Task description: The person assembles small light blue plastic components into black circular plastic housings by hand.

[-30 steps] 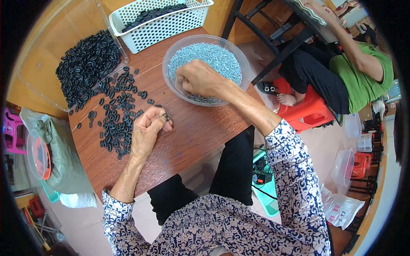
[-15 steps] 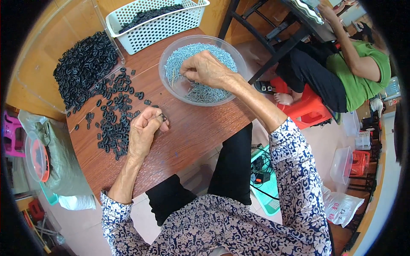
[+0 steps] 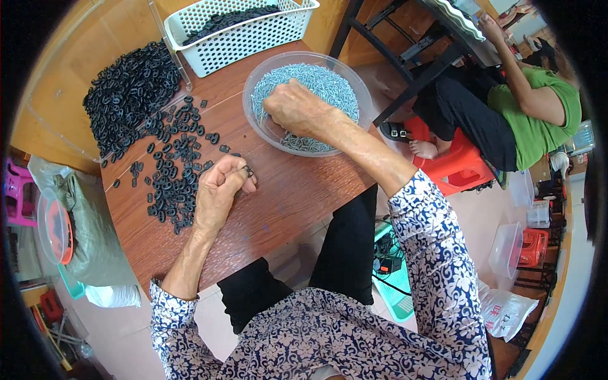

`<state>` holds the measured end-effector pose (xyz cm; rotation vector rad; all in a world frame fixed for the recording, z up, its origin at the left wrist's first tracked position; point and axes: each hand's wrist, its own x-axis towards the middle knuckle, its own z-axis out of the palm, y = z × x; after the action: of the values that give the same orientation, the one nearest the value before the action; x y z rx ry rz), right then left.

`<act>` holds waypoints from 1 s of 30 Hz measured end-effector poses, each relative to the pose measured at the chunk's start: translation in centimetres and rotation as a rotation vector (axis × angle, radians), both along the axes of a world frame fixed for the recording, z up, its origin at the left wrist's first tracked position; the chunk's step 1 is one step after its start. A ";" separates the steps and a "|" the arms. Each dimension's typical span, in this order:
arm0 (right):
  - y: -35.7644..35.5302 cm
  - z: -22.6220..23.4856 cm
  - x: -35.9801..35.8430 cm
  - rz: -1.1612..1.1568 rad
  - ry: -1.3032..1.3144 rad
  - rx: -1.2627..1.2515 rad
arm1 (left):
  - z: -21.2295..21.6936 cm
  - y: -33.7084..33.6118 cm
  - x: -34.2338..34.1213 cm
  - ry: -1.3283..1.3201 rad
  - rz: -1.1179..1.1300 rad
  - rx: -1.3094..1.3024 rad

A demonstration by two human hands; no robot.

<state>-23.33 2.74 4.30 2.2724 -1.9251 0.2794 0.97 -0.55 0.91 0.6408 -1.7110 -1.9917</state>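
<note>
My left hand (image 3: 216, 193) is closed above the table, pinching a small black oval plastic part (image 3: 248, 171) between thumb and forefinger. Over the left side of a round clear plastic bowl (image 3: 253, 134) is my right hand (image 3: 296, 109), its fingers curled together and turned down. A thin, pale sliver shows below those fingertips, too small to name. Silvery screws (image 3: 332, 85) fill much of the bowl. Beside my left hand, loose black oval parts (image 3: 174, 168) are scattered on the brown wooden table (image 3: 278, 202).
A large heap of black parts (image 3: 130, 95) lies against a clear panel at the far left. Behind it stands a white perforated basket (image 3: 247, 45) of black pieces. At right, a person in a green top (image 3: 544, 117) sits on a red stool (image 3: 456, 164).
My right hand has shifted slightly toward the bowl's left rim, its fingers curling further under. My left hand keeps its pinch on the black part. The whole view has shifted a little.
</note>
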 end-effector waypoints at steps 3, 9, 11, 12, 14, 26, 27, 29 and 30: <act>0.3 0.9 0.7 -0.004 -0.015 0.054 | -0.3 -0.2 0.1 0.005 0.010 0.040; -0.1 0.6 -0.2 0.059 0.028 0.028 | -0.5 -0.2 0.0 0.010 0.022 0.035; -0.4 0.5 -0.8 0.085 0.021 0.019 | -0.8 -0.2 0.0 0.035 0.010 0.029; -0.5 0.4 -0.9 0.062 -0.020 0.039 | -0.8 -0.2 0.0 0.034 0.010 0.030; -0.6 0.3 -1.2 0.038 -0.061 0.060 | -0.7 -0.3 0.1 0.030 -0.011 0.027; 0.3 0.3 -2.1 -0.020 -0.382 0.106 | -0.7 -0.3 0.0 0.050 -0.011 0.022; 0.0 0.1 -2.0 0.036 -0.225 0.076 | -0.6 -0.3 0.1 0.048 -0.011 0.022; -0.3 -0.2 -1.8 0.090 -0.068 0.044 | -0.5 -0.2 0.1 0.031 -0.006 0.012; -0.2 0.3 -1.4 0.093 -0.005 0.061 | -0.5 -0.2 0.2 0.030 -0.005 0.012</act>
<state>-24.73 2.53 4.59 2.4063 -1.8571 0.2408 1.13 -0.77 0.44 0.6086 -1.6860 -2.0060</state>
